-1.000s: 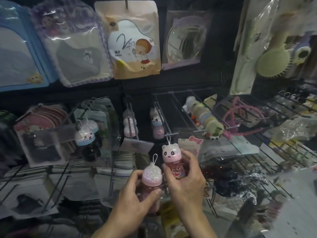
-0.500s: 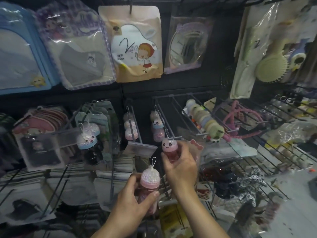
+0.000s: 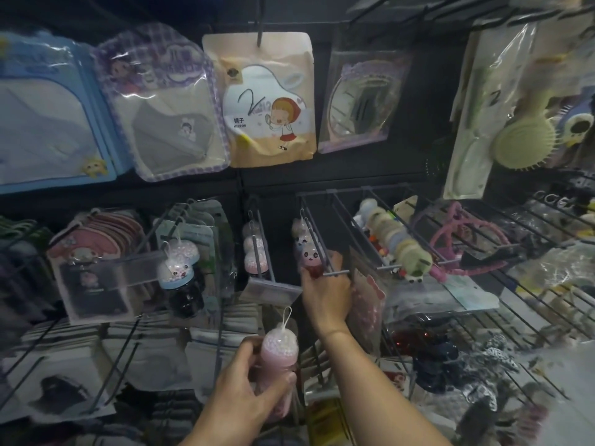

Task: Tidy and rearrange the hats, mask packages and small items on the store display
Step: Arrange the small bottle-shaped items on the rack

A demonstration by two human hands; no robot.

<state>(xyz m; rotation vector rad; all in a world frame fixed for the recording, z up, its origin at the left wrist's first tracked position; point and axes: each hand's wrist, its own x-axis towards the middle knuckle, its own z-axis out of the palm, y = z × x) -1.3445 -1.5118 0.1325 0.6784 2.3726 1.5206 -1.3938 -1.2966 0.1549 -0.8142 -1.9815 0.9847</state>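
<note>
Key relation: the small panda-faced bottle with a pink cap [image 3: 309, 257] stands upright just left of the free tip of the grey wire peg [image 3: 336, 273]. The peg runs back toward the wall. The blur hides whether the bottle's loop has caught it.
Right hand: the right hand [image 3: 326, 292] is the nearer to the peg and pinches that bottle from below.
Left hand: the left hand [image 3: 248, 391] grips a pink dome-topped bottle of white beads [image 3: 278, 352], low and well apart, cord upward.
Around: similar capped bottles [image 3: 299, 231] hang further back on the peg. A clear plastic tag holder [image 3: 273, 289] juts out just left of the knuckles.
</note>
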